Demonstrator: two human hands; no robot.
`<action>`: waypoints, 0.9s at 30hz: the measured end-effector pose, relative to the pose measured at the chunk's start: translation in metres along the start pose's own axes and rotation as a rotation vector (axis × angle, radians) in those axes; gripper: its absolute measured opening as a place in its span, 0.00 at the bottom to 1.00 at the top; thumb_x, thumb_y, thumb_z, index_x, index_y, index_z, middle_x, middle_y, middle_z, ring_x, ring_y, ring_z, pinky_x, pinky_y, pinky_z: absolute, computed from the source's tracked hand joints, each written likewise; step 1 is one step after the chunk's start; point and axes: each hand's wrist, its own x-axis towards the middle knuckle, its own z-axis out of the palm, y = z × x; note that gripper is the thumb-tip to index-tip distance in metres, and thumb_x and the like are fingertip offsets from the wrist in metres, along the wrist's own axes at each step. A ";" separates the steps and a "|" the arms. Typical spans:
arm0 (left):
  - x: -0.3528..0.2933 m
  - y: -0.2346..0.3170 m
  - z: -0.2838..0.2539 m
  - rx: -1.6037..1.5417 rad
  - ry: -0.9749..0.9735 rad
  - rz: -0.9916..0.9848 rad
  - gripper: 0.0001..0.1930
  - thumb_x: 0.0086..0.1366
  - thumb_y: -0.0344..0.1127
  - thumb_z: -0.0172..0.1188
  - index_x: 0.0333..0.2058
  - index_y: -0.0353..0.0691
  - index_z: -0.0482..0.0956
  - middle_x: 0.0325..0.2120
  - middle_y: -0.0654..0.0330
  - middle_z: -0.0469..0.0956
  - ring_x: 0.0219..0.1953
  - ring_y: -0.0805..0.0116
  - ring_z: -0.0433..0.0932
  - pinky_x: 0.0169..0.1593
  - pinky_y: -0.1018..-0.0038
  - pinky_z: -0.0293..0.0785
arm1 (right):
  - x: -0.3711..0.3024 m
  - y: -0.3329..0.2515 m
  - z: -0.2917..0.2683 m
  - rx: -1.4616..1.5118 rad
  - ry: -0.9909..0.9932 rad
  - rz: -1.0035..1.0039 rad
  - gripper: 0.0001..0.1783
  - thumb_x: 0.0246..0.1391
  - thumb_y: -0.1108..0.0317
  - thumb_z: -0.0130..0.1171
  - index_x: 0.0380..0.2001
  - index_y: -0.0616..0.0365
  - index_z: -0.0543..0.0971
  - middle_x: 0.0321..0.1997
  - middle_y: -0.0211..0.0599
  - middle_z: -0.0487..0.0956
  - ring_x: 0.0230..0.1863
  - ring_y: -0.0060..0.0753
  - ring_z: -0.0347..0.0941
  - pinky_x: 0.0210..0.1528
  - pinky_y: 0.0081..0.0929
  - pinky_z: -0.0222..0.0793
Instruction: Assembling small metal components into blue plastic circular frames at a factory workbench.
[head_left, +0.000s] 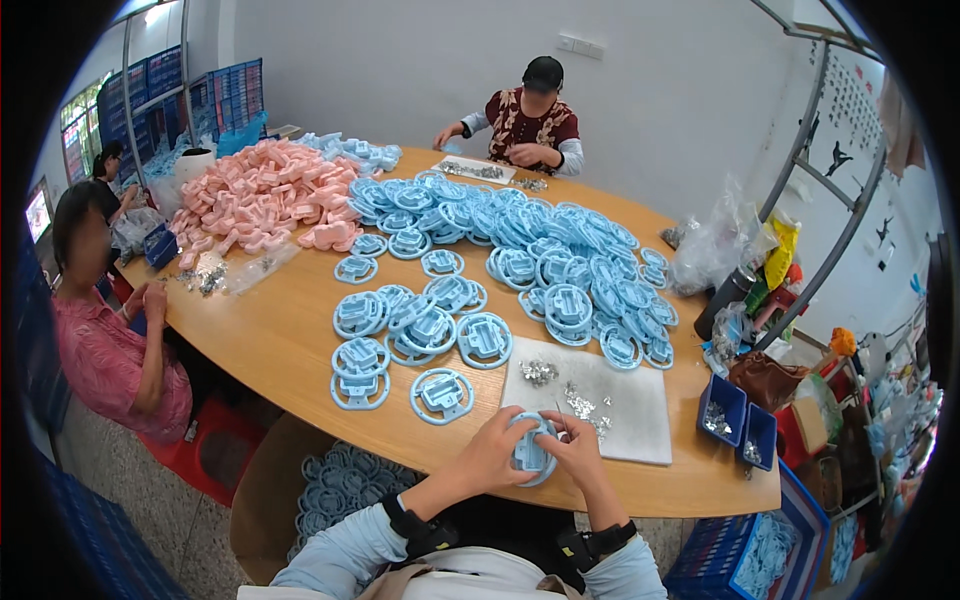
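A light blue plastic ring part (530, 455) is held up at the table's near edge, between my two hands. My left hand (492, 448) is closed round its left side. At its right side, my right hand (578, 450) has thumb and forefinger pressed together against the part; whether a small metal piece sits in that pinch is too small to tell. Just beyond my fingers lies a white mat (640, 405) bearing small silver metal pieces (582, 402) and another little heap of them (538, 372). Similar ring parts (442, 396) lie face up to the left.
A large pile of blue ring parts (570, 260) covers the table's middle, beside a pink pile (270, 190). Two blue bins (720, 410) with metal pieces stand at the right edge. One person (535, 125) sits opposite, another (120, 370) at left. A blue crate (710, 560) stands below right.
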 end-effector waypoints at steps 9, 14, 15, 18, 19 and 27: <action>-0.014 0.026 -0.004 -0.043 0.004 0.014 0.35 0.42 0.37 0.72 0.50 0.36 0.67 0.52 0.43 0.60 0.54 0.44 0.65 0.53 0.61 0.66 | -0.020 -0.003 -0.004 0.258 -0.103 -0.010 0.25 0.44 0.75 0.65 0.49 0.63 0.75 0.34 0.25 0.77 0.25 0.08 0.64 0.26 0.08 0.59; -0.014 0.028 -0.001 -0.052 -0.006 -0.001 0.35 0.42 0.38 0.72 0.50 0.36 0.67 0.52 0.43 0.60 0.55 0.44 0.64 0.54 0.62 0.66 | -0.022 0.002 -0.009 -0.001 -0.031 -0.098 0.23 0.42 0.68 0.66 0.45 0.61 0.79 0.20 0.15 0.68 0.18 0.07 0.52 0.18 0.12 0.47; -0.014 0.029 -0.001 -0.066 -0.007 -0.004 0.36 0.42 0.38 0.72 0.50 0.36 0.67 0.52 0.43 0.60 0.55 0.44 0.64 0.54 0.62 0.65 | -0.022 0.006 -0.008 0.011 -0.024 -0.107 0.23 0.42 0.68 0.66 0.45 0.61 0.79 0.20 0.14 0.68 0.18 0.07 0.52 0.18 0.12 0.47; -0.012 0.034 -0.001 -0.057 0.050 0.023 0.33 0.46 0.38 0.71 0.51 0.36 0.67 0.52 0.45 0.63 0.53 0.52 0.68 0.52 0.66 0.68 | -0.020 0.010 -0.009 0.013 -0.006 -0.129 0.23 0.42 0.67 0.66 0.45 0.61 0.79 0.19 0.14 0.67 0.18 0.07 0.52 0.19 0.12 0.46; -0.013 0.032 0.003 -0.386 0.123 -0.166 0.31 0.49 0.37 0.69 0.51 0.35 0.67 0.51 0.48 0.65 0.51 0.55 0.70 0.51 0.68 0.69 | -0.020 0.006 -0.006 0.025 0.005 -0.130 0.23 0.42 0.67 0.67 0.45 0.61 0.79 0.19 0.14 0.67 0.19 0.07 0.52 0.19 0.12 0.46; -0.048 0.011 0.007 -1.308 0.158 -0.870 0.16 0.64 0.39 0.56 0.48 0.38 0.72 0.39 0.63 0.77 0.41 0.75 0.76 0.44 0.76 0.73 | -0.014 -0.010 0.013 -0.180 -0.108 -0.245 0.24 0.40 0.64 0.66 0.45 0.57 0.79 0.24 0.27 0.73 0.20 0.16 0.60 0.22 0.18 0.58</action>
